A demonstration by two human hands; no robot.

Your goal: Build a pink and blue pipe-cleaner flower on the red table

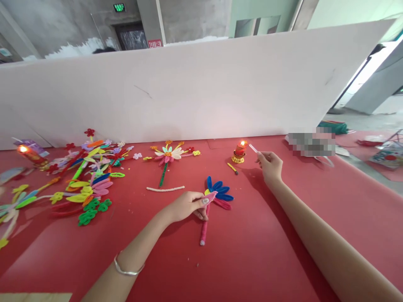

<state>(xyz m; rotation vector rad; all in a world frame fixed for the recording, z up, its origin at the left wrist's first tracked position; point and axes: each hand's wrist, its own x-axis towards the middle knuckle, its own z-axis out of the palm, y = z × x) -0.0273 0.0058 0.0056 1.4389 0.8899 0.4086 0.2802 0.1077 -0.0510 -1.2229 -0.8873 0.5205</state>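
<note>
Forearms (321, 239), flower (223, 190) just beyond left hand's (191, 205) pinched petal (212, 196), stick (253, 148) in right hand's (271, 167) pinch.

Table (252, 243): red top. White panel (201, 92) upright along far edge, lightly marked. Beyond: grey wall (75, 25), patchy white low down; pillar (149, 21); dark doorway (131, 35), lit green sign (119, 7) above. Right: pale green wall (264, 8), grey floor (360, 119), bright opening (367, 71).

Hands (188, 206) pinching pink petal (213, 195) and stick (253, 148), lit candle (241, 150)
</note>
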